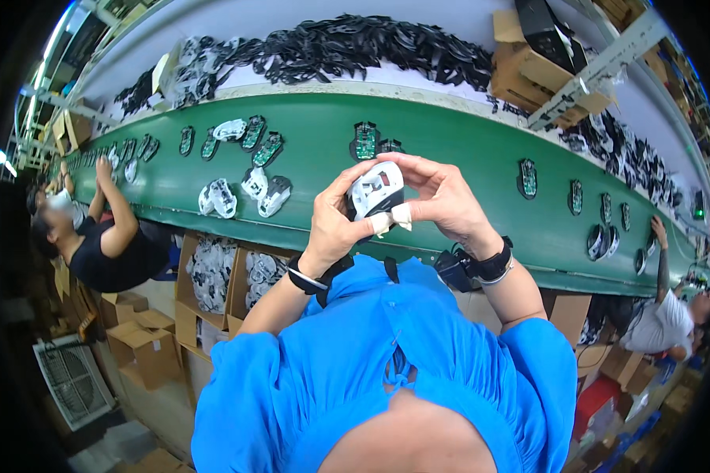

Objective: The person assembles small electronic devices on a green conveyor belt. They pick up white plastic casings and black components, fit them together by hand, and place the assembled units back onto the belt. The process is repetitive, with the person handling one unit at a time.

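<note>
Above the near edge of the green conveyor belt [465, 150], both hands hold a computer mouse [375, 189] with a white shell and a dark side. My left hand [333, 214] grips its left side, and my right hand [448, 203] wraps the right and far side. The thumbs, in pale finger covers, meet at its near end. Just beyond lies an open mouse base with a green circuit board [365, 142], and a second board [390, 147] is partly hidden by my fingers. White shell pieces [255, 183] and a grey-white shell [274, 196] rest on the belt to the left.
Dark plastic parts [355, 49] pile along the far shelf, beside a cardboard box [528, 71]. Several mouse bases line the belt both ways. Boxes of white shells [213, 272] stand below at left. One person [106, 244] works at left, another [659, 323] at right.
</note>
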The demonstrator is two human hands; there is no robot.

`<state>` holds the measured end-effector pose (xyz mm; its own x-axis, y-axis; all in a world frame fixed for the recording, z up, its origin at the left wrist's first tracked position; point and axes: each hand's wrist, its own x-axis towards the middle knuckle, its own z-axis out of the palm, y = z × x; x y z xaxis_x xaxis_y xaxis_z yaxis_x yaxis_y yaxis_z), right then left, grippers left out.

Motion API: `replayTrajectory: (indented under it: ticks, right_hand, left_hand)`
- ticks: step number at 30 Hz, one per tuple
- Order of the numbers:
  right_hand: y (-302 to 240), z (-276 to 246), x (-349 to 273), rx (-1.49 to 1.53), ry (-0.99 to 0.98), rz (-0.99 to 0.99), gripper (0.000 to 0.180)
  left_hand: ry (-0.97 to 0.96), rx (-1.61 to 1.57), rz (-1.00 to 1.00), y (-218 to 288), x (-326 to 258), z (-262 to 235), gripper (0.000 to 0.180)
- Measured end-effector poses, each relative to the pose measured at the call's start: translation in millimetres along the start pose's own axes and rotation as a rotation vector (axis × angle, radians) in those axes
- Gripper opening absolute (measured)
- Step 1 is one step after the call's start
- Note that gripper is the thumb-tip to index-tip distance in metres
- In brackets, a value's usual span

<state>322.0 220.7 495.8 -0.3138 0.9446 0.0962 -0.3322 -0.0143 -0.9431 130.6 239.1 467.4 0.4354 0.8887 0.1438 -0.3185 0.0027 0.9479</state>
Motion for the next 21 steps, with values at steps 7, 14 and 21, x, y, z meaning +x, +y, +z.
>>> replayTrajectory:
  ticks: [7,14,21]
  right_hand:
    - [41,-50,-20,0.349,0.290,0.165,0.054]
    - [52,-67,-39,-0.823,0.259,0.073,0.066]
    - [117,-59,-78,-0.765,0.405,0.223,0.057]
  left_hand:
    - [-0.272,0.179,-0.342,-36,53,4,0.084]
    - [-0.553,0.849,-0.136,-61,59,8,0.071]
    - [-0.774,0.832,-0.323,-121,40,-4,0.070]
